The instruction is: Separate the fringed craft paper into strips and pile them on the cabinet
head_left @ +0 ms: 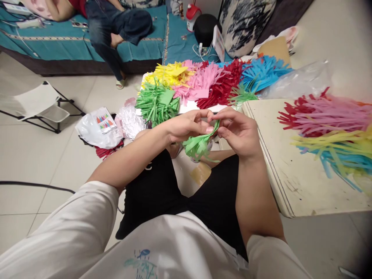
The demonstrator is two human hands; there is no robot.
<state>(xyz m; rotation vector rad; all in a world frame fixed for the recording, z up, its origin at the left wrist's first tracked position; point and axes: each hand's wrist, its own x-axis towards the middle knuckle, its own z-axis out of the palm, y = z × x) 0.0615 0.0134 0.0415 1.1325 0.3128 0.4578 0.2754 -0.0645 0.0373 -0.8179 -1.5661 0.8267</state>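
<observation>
Above my lap, both hands pinch a green tissue-paper tassel (199, 145). My left hand (190, 126) grips its twisted upper part, and the fringe hangs down below the fingers. My right hand (238, 130) pinches the narrow top end, close to the left fingertips. Just beyond the hands lie fringed paper bundles: a green bundle (157, 102), a yellow bundle (168, 74), a pink bundle (203, 79), a dark red bundle (223, 85) and a blue bundle (266, 71).
A cream table (287, 170) on my right bears finished-looking coloured tassels (334, 116). Clear plastic wrap (302, 81) lies behind it. On the floor at left are a white plastic bag (100, 128) and a folding stool (37, 100). A person (116, 23) sits on the teal sofa (58, 38).
</observation>
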